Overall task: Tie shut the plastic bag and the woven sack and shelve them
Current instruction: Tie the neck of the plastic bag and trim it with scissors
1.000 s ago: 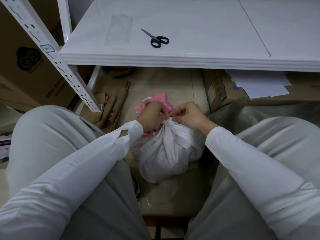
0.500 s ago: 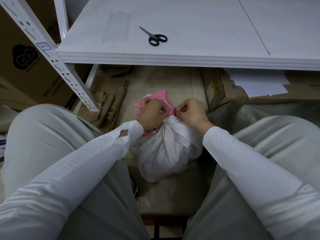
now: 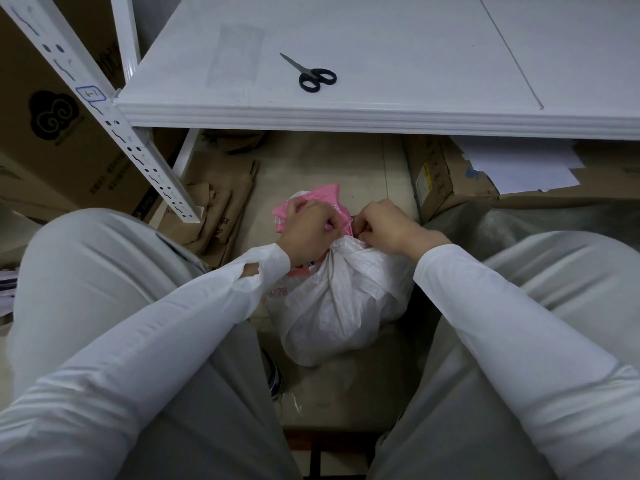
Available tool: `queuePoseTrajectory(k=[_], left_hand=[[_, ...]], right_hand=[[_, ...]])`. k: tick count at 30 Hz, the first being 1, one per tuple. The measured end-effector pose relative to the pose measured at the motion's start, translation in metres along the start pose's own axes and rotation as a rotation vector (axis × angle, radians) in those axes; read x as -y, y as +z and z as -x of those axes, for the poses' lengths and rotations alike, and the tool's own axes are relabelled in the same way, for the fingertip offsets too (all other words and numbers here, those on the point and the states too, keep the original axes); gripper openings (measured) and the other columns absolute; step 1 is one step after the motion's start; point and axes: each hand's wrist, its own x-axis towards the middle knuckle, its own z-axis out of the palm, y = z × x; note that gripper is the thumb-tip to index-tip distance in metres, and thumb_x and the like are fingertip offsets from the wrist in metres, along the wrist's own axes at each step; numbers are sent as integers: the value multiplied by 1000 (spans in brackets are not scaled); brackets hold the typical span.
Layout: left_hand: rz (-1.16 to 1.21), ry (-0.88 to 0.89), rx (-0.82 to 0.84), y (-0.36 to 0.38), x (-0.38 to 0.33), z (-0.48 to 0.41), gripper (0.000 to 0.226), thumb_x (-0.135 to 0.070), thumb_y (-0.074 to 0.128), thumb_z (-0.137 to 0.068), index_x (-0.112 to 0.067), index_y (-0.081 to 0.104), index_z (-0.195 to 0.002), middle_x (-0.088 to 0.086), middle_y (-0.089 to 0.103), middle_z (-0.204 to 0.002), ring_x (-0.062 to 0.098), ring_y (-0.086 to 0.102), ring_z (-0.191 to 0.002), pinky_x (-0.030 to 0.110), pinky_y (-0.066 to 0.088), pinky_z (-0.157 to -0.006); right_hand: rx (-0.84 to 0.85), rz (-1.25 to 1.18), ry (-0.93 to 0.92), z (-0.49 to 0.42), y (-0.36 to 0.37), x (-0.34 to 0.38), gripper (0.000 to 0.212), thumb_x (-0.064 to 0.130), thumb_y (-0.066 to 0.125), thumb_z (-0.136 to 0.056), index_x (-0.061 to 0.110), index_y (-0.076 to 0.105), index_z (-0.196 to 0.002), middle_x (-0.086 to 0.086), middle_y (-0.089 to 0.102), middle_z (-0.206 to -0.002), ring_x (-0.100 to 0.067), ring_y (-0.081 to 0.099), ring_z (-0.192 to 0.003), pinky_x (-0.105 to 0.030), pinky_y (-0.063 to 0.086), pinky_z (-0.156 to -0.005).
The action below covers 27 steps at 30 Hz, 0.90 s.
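A white woven sack point(image 3: 341, 306) stands on the floor between my knees, its neck gathered tight at the top. A pink plastic bag point(image 3: 325, 197) pokes out beyond the neck, partly hidden by my hands. My left hand point(image 3: 308, 230) is closed around the left side of the gathered neck and the pink plastic. My right hand point(image 3: 388, 226) pinches the right side of the neck with curled fingers. The two hands almost touch above the sack.
A white shelf board point(image 3: 381, 109) runs across in front, with black-handled scissors point(image 3: 313, 76) lying on it. A perforated white upright point(image 3: 114, 126) slants at the left. Cardboard boxes point(image 3: 440, 174) and flattened brown cardboard point(image 3: 221, 206) lie under the shelf.
My hands have shifted slightly on the sack's neck, drawing closer together; the view has drifted a little. The sack has stayed in place.
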Motion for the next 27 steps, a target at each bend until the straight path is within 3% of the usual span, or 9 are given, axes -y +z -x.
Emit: queuePoseTrajectory(k=[7,11,15,18,23,27], left_hand=[[-5,57,-9,0,-4,4,12,-20,67,-84,-18,69,-73,-8,70,-80,10,57,-87,26,16,-97],[-34,59,-5,-2,-4,3,8,-19,66,-84,-20,68,-76,-11,67,-84,10,55,-92,27,15,-99],[-69,72,13,-3,-7,4,14,-18,64,-84,-25,62,-72,-16,59,-78,9,54,-91,27,15,-99],[-87,90,18,-2,-9,5,17,-18,65,-83,-27,60,-70,-16,59,-77,10,54,-92,26,14,-96],[-82,100,7,-2,-7,5,10,-20,64,-84,-22,66,-74,-15,61,-80,11,54,-94,24,13,-94],[-85,118,0,-1,-6,5,8,-21,64,-84,-21,68,-76,-10,67,-86,11,54,-96,25,13,-95]], right_hand=[[148,90,-85,1,-10,-1,17,2,58,-81,10,73,-80,-7,71,-83,-23,65,-78,-38,55,-77],[153,248,-103,2,-4,7,28,8,49,-90,19,47,-64,-11,58,-87,-29,58,-76,-34,44,-65],[118,328,-75,2,0,10,6,10,51,-93,11,55,-88,-15,55,-99,-31,54,-79,-33,40,-67],[119,325,-58,2,0,11,15,15,54,-93,5,59,-103,-18,56,-106,-37,60,-94,-33,40,-69],[171,301,-13,-3,9,7,16,10,50,-94,6,60,-105,-15,59,-107,-31,60,-87,-33,43,-69],[229,293,-14,-8,13,0,23,10,48,-94,6,58,-114,-14,61,-112,-33,62,-97,-31,46,-72]])
